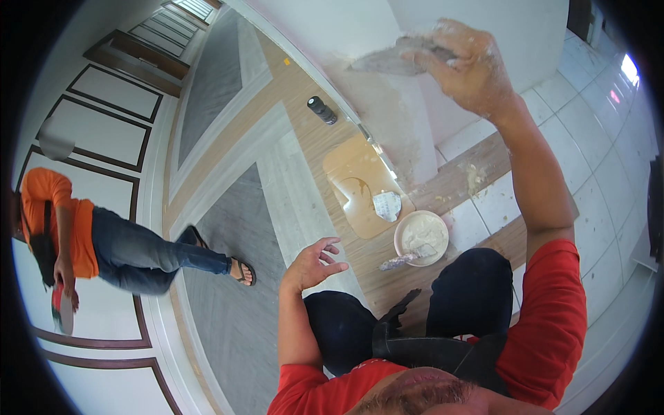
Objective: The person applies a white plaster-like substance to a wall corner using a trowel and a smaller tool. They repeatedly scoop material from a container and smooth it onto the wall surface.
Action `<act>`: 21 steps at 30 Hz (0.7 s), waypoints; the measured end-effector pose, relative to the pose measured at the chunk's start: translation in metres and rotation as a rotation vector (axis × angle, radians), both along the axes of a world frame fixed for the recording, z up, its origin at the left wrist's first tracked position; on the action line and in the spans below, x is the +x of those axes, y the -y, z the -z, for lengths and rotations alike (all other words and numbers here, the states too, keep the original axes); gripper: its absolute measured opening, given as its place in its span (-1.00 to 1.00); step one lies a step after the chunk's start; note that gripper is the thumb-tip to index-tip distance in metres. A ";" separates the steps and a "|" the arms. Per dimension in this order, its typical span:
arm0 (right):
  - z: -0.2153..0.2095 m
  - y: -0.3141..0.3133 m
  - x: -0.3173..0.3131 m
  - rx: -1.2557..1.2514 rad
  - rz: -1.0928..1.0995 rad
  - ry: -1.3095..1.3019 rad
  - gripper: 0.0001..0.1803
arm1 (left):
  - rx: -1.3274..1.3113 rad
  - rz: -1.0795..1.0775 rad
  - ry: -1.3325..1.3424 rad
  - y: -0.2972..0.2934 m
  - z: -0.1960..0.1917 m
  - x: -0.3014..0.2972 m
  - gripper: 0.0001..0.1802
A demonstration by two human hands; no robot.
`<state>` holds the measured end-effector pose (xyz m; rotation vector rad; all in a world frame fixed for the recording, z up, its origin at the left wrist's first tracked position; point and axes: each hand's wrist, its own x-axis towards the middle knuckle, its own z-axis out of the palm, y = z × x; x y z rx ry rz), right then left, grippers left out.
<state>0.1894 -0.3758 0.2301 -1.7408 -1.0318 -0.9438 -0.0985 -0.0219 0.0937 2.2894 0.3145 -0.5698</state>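
Observation:
My right hand (pixel 470 66), dusted with white powder, is raised at the wall (pixel 477 28) and grips a flat, putty-smeared spreader (pixel 387 61). Its thin end points left along the wall face; whether it touches the surface I cannot tell. Empty and with fingers apart, my left hand (pixel 315 266) hovers by my left knee. In front of my knees sits a round bowl (pixel 443 234) of cream-coloured putty. A putty-caked knife (pixel 404 260) rests across its near rim. Beside the bowl lies a tan board (pixel 346 166) with a white crumpled piece (pixel 386 206) on it.
A dark bottle (pixel 321 111) stands by the wall's edge. Splatters (pixel 476 178) mark the floor right of the board. White tiles (pixel 595 145) extend to the right. At left, a person in an orange shirt (pixel 83 235) is on the floor strip, holding a flat-bladed tool (pixel 63 315).

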 end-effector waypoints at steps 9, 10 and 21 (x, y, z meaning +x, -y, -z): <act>0.029 0.073 0.021 0.393 0.400 -0.032 -0.44 | -0.198 -0.066 0.165 -0.023 0.026 0.026 -0.25; 0.048 0.094 0.025 0.234 0.544 0.089 -0.44 | -0.147 -0.037 0.159 -0.021 0.026 0.041 -0.25; 0.102 0.136 0.035 1.023 -0.144 -0.681 -0.58 | 0.248 0.107 0.199 -0.027 -0.028 0.191 -0.35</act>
